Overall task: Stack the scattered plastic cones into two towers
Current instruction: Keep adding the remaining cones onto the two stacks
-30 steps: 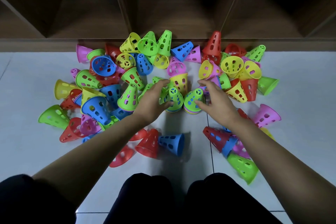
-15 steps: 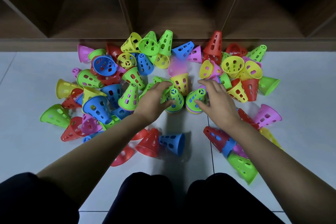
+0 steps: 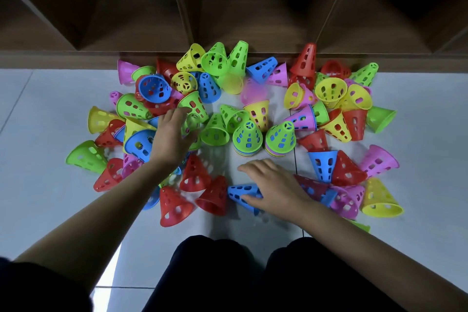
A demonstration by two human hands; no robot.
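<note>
The left fingers (image 3: pixel 181 112) now curl round a green cone (image 3: pixel 193 123); it is blurred, so the hold is not fully sure. The right fingers (image 3: pixel 249 167) are spread, the thumb touching a blue cone (image 3: pixel 240 192) that lies on its side on the floor (image 3: pixel 50 109). A moment ago both hands were at the two towers (image 3: pixel 247 138). These now stand free, just beyond the right fingers and right of the left ones. I judge each hand is fetching one more cone. Many other cones (image 3: pixel 331 90) lie scattered all around.
</note>
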